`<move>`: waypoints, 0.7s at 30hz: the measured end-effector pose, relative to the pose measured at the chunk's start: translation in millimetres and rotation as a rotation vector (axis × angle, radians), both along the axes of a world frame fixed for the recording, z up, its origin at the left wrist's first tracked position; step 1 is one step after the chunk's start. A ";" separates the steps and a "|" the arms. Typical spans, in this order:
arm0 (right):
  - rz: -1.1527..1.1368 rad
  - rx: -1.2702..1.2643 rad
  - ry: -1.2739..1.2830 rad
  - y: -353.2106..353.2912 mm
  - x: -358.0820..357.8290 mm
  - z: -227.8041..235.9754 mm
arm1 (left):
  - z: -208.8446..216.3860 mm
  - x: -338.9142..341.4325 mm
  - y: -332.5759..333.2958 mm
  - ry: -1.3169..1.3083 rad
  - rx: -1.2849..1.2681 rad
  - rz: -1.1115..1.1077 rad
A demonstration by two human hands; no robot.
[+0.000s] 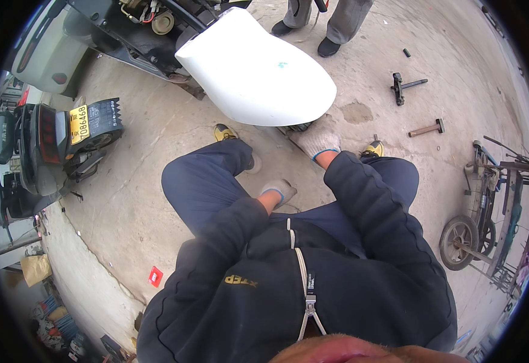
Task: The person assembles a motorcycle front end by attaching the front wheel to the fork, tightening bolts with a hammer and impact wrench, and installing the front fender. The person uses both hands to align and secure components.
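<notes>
A large white mudguard-like panel [264, 78], rounded at its near end, juts from a partly stripped vehicle with bare frame and wiring [149, 24]. My right hand [320, 138], in a pale knitted work glove, reaches to the underside of that rounded end, by a dark part [301, 127] just showing below the rim. Its fingers are blurred and partly hidden, so their grip is unclear. My left hand [281, 191], gloved too, hangs low between my knees above the concrete, apart from the panel. Its fingers seem curled under, and nothing is visible in them.
On the floor to the right lie a hammer [426, 128], a black T-shaped metal part [402, 88] and a small dark cylinder [406, 52]. Someone stands beyond the panel [346, 27]. A scooter [47, 142] is parked left; a wheeled metal frame [460, 242] stands right. A red packet [155, 276] lies left.
</notes>
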State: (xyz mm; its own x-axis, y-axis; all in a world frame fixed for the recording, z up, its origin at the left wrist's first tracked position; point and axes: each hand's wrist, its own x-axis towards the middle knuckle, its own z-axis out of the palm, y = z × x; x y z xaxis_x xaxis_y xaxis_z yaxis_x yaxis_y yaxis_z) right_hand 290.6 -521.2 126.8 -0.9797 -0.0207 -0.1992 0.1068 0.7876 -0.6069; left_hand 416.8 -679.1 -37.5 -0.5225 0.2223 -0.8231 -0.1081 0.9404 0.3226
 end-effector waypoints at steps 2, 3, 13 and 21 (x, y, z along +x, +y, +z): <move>0.025 -0.007 -0.018 1.5 -2.3 0.3 | 5.5 7.5 8.8 -0.074 0.037 -0.128; 0.034 -0.006 -0.025 3.2 -3.0 -0.2 | 7.6 8.2 12.5 -0.111 0.044 -0.191; 0.515 0.052 -0.295 52.4 -28.4 -28.3 | -27.6 23.5 44.8 -0.363 0.282 -0.586; 0.581 -0.003 0.037 63.3 -1.9 -65.1 | -23.1 30.6 67.4 -0.440 0.273 -0.323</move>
